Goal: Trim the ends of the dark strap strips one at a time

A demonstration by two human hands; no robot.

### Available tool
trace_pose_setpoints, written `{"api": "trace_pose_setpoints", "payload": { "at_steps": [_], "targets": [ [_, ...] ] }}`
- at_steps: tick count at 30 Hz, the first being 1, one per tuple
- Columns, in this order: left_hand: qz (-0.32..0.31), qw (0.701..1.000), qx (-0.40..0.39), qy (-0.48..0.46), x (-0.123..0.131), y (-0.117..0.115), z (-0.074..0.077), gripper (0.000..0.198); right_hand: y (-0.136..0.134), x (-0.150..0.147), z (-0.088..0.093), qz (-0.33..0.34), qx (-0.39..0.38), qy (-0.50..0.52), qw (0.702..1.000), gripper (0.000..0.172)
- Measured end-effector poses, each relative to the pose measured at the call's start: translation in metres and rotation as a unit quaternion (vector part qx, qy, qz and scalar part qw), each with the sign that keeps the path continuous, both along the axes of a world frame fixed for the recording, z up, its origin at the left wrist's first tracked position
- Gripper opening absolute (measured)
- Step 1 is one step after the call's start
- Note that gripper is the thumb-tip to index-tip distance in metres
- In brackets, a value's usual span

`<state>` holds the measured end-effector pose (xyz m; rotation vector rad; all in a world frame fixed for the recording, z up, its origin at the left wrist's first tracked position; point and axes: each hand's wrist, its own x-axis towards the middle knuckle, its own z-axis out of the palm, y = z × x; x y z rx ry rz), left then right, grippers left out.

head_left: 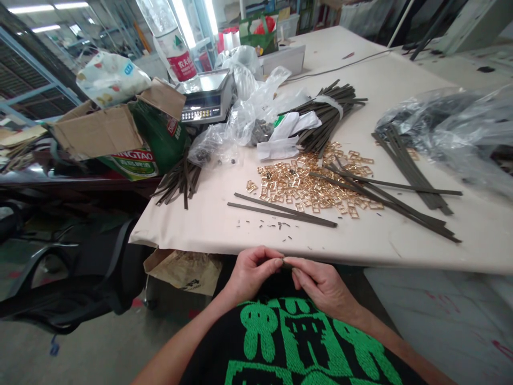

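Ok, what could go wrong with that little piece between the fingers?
The dark piece, pinched between left hand and right hand, sits off the table; a slip would likely drop it to the floor. Loose straps lie across the gold buckles; pulling one could scatter them.

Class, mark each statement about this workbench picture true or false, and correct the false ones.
1. The left hand and right hand pinch a small dark piece between them, below the near edge of the table. True.
2. The gold buckles are sealed inside a plastic bag. False: they lie loose in a heap on the table.
3. A weighing scale stands towards the far left of the table. True.
4. The two dark strips nearest the hands stand upright. False: they lie flat, side by side.
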<state>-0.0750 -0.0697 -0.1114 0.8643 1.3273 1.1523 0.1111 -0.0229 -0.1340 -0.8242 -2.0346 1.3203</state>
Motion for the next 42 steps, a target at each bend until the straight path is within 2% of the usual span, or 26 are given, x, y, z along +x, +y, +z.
{"api": "trace_pose_setpoints", "payload": {
  "at_steps": [4,7,9,11,13,16,19,21,23,25,26,28,30,32,34,37,42],
  "targets": [
    [-0.016,0.999,-0.017,-0.036,0.001,0.001,0.002,0.031,-0.001,-0.001,0.0,0.019,0.009,0.011,1.0,0.031],
    [0.007,0.999,-0.001,-0.035,-0.002,0.002,0.004,0.029,0.001,0.002,0.007,0.03,-0.01,-0.005,0.999,0.032],
    [0.014,1.0,0.003,-0.022,-0.007,0.002,0.006,0.028,0.004,0.011,0.016,0.017,0.002,-0.065,0.998,0.03],
    [-0.011,1.0,-0.001,0.006,-0.013,0.0,0.005,0.028,0.008,0.029,0.027,-0.011,0.053,-0.151,0.987,0.028],
    [-0.048,0.997,-0.003,0.054,-0.018,-0.003,-0.001,0.03,0.014,0.052,0.038,-0.051,0.125,-0.235,0.962,0.027],
    [-0.089,0.986,-0.005,0.141,-0.019,-0.009,-0.02,0.034,0.031,0.09,0.054,-0.118,0.242,-0.33,0.905,0.029],
    [-0.143,0.962,-0.004,0.234,-0.017,-0.01,-0.042,0.033,0.067,0.113,0.07,-0.17,0.337,-0.404,0.833,0.029],
    [-0.173,0.94,-0.003,0.295,-0.015,-0.008,-0.052,0.029,0.099,0.116,0.083,-0.189,0.374,-0.439,0.795,0.029],
    [-0.195,0.92,-0.001,0.34,-0.015,-0.007,-0.058,0.025,0.13,0.106,0.094,-0.208,0.395,-0.452,0.772,0.028],
    [-0.208,0.908,0.006,0.363,-0.017,-0.007,-0.059,0.02,0.152,0.087,0.1,-0.23,0.425,-0.416,0.77,0.03],
    [-0.21,0.905,0.008,0.369,-0.018,-0.007,-0.059,0.017,0.157,0.074,0.101,-0.235,0.44,-0.378,0.78,0.032],
    [-0.213,0.903,0.005,0.374,-0.021,-0.009,-0.057,0.018,0.157,0.046,0.097,-0.208,0.447,-0.294,0.819,0.033],
    [-0.219,0.899,-0.007,0.38,-0.023,-0.009,-0.054,0.02,0.145,0.016,0.085,-0.133,0.42,-0.25,0.862,0.028],
    [-0.23,0.896,-0.016,0.381,-0.025,-0.009,-0.051,0.021,0.129,-0.011,0.069,-0.045,0.385,-0.266,0.883,0.022],
    [-0.239,0.895,-0.019,0.375,-0.026,-0.009,-0.049,0.022,0.115,-0.033,0.054,0.006,0.372,-0.311,0.875,0.016],
    [-0.238,0.904,-0.014,0.356,-0.028,-0.01,-0.051,0.023,0.107,-0.051,0.038,0.017,0.393,-0.374,0.84,0.01],
    [-0.215,0.924,-0.002,0.317,-0.032,-0.011,-0.055,0.024,0.11,-0.059,0.033,0.006,0.418,-0.397,0.817,0.013]
  ]
}}
